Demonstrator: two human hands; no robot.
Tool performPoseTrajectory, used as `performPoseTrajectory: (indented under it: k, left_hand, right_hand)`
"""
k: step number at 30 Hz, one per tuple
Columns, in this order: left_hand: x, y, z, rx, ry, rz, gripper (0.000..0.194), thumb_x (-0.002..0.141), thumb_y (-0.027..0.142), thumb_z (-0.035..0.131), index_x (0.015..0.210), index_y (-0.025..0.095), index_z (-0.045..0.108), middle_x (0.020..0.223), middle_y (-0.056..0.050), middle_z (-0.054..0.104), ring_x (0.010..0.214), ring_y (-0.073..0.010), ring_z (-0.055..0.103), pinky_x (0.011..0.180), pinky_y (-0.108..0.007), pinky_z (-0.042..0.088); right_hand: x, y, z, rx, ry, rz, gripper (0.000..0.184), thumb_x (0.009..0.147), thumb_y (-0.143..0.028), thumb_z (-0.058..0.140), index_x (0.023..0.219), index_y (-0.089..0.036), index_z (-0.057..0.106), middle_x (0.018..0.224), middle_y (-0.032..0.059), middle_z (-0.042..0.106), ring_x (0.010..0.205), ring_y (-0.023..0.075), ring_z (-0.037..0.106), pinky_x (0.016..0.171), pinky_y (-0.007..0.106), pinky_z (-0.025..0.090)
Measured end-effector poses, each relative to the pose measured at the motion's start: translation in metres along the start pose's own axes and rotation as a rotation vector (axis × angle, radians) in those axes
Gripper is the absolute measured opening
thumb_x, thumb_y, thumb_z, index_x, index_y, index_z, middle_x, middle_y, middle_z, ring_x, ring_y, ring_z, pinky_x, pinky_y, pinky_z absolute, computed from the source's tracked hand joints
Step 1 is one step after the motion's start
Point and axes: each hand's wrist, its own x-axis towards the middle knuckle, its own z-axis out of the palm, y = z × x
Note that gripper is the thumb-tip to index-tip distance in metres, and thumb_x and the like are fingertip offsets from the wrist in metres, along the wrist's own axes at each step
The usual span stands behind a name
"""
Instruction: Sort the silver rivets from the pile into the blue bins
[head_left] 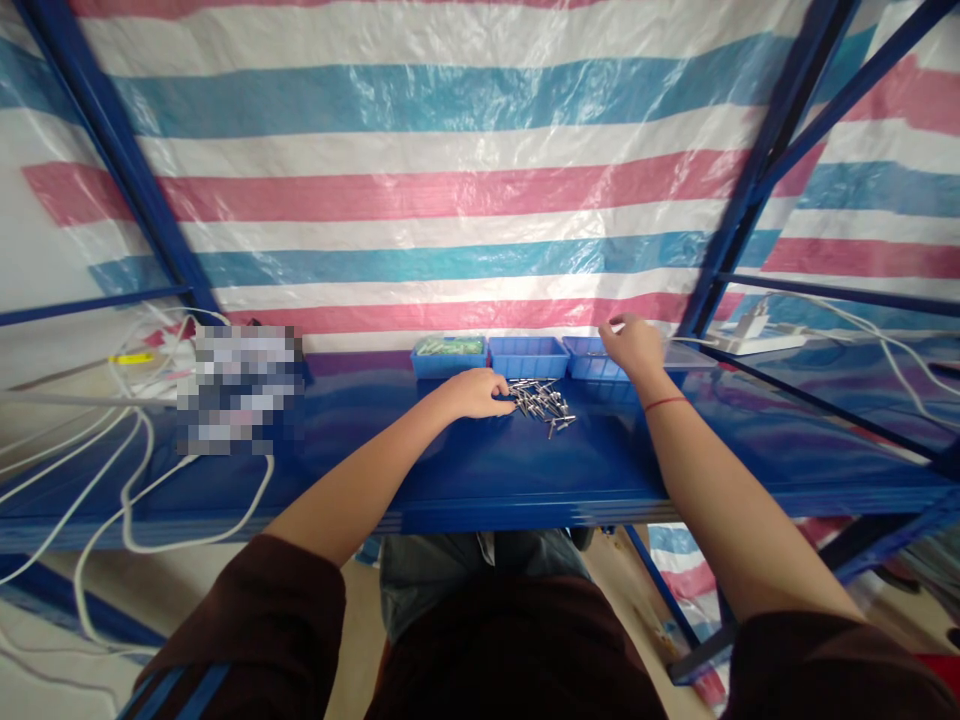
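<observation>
1. Left hand (480,393): reaches in from the lower left, back of the hand up, with its fingers bent at the left edge of the pile. The fingers stand narrow; whether they pinch a piece cannot be told.
2. Right hand (634,345): raised above the right blue bin, forearm slanting in from the lower right, wrist bent inward, a red cord (666,402) around the wrist. The fingers curl loosely; whether they hold anything cannot be told.
3. Rivet-like metal pieces (538,399): heaped loosely on the blue bench (480,470), in front of the middle bin, a few lying toward the near right.
4. Left blue bin (450,366): contains green, glossy material.
5. Middle blue bin (529,364): stands between the other two, behind the pile.
6. Right blue bin (592,367): partly hidden by the right hand; its contents are unclear.
</observation>
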Motion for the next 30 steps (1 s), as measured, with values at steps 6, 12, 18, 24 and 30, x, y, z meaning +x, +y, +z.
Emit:
performPoseTrajectory:
  k: [6,12,18,24,30]
  left_hand:
    - [0.0,-0.008,-0.006,-0.07,-0.137,0.056,0.027,0.077,0.037,0.057,0.09,0.017,0.069,0.092,-0.004,0.07,0.081,-0.015,0.063,0.069,-0.021,0.042]
    - [0.004,-0.008,-0.002,-0.011,-0.092,0.113,0.017,0.077,0.024,0.055,0.085,0.016,0.068,0.088,-0.004,0.07,0.079,-0.0155,0.062,0.069,-0.022,0.042]
    - [0.006,-0.012,0.003,-0.001,-0.019,0.081,0.02,0.079,0.024,0.051,0.088,0.017,0.067,0.088,-0.003,0.07,0.078,-0.0158,0.062,0.068,-0.023,0.042]
    - [0.008,-0.016,0.001,-0.07,0.122,0.037,0.023,0.08,0.026,0.047,0.084,0.016,0.067,0.084,-0.005,0.069,0.077,-0.0169,0.061,0.07,-0.025,0.043]
    - [0.014,-0.026,0.004,-0.288,0.172,0.01,0.027,0.083,0.032,0.045,0.089,0.014,0.064,0.087,-0.004,0.067,0.08,-0.016,0.06,0.075,-0.026,0.045]
  right_hand:
    - [-0.012,-0.027,0.004,0.058,-0.198,-0.326,0.031,0.078,-0.032,0.05,0.095,-0.014,0.068,0.082,0.0104,0.069,0.076,0.0223,0.062,0.069,0.03,0.043]
    - [-0.029,-0.049,0.009,0.141,-0.508,-0.608,0.026,0.079,-0.03,0.051,0.086,-0.014,0.07,0.075,0.0057,0.068,0.065,0.0148,0.057,0.063,0.024,0.04]
    - [-0.038,-0.057,0.01,0.139,-0.619,-0.673,0.023,0.077,-0.025,0.052,0.085,-0.014,0.07,0.077,0.0048,0.068,0.068,0.0144,0.059,0.064,0.023,0.041]
    - [-0.041,-0.053,0.016,0.287,-0.821,-0.678,0.02,0.068,-0.022,0.061,0.085,-0.017,0.071,0.074,0.0019,0.069,0.063,0.0132,0.059,0.06,0.023,0.043]
    - [-0.045,-0.061,0.019,0.48,-0.722,-0.695,0.023,0.074,-0.035,0.06,0.079,-0.016,0.071,0.071,0.0028,0.069,0.065,0.0132,0.059,0.064,0.025,0.044]
